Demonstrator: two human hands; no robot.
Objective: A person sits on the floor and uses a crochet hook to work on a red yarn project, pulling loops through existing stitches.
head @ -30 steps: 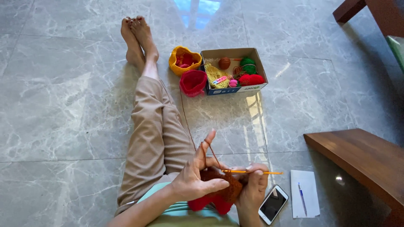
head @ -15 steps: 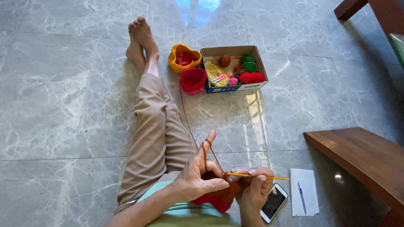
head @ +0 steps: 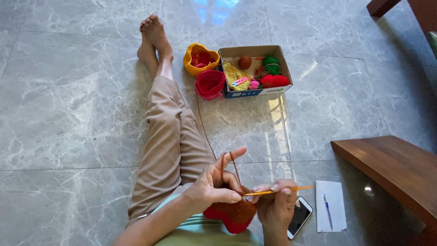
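I sit on a marble floor with my legs stretched out. My left hand (head: 214, 182) pinches a red and brown crocheted piece (head: 234, 214) in my lap, and a brown yarn strand (head: 202, 123) loops over its raised forefinger and runs off across the floor toward the box. My right hand (head: 275, 205) grips an orange crochet hook (head: 282, 190) whose tip meets the top edge of the piece beside my left thumb.
A cardboard box (head: 255, 93) of yarn balls stands ahead, with a yellow crocheted basket (head: 193, 52) and a red one (head: 210, 84) beside it. A phone (head: 300, 217), a paper (head: 330, 212) with a pen (head: 327, 211), and a wooden bench (head: 391, 168) lie to my right.
The view shifted slightly. My right hand has drawn the hook a little leftward into the crocheted piece; my left hand keeps its hold with the forefinger raised.
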